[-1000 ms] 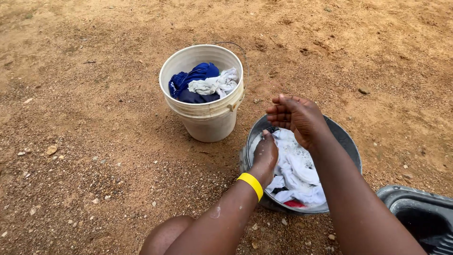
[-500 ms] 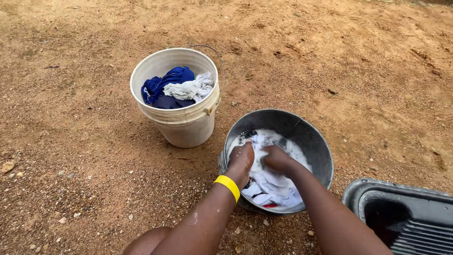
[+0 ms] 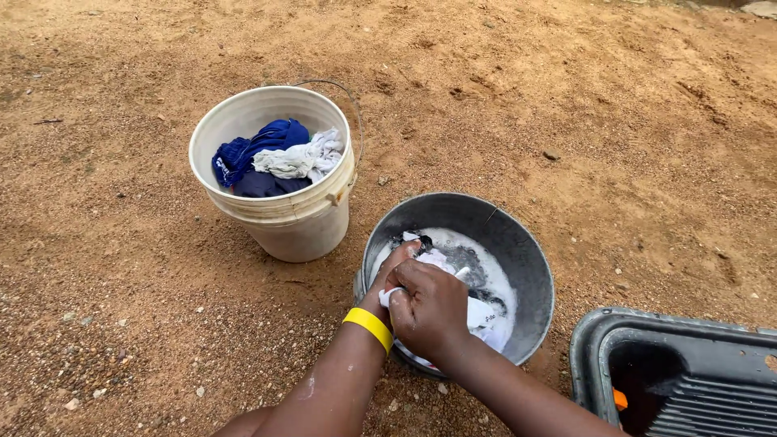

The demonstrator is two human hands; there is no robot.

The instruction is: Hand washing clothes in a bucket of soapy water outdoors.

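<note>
Head view: both hands, L [image 3: 387,279] & R [image 3: 429,307], fingers clenched on white cloth [image 3: 481,311] in grey basin [image 3: 518,243].

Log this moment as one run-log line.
left hand: grips white cloth | right hand: grips same cloth | over grey basin, soapy water | white bucket holds clothes
</note>
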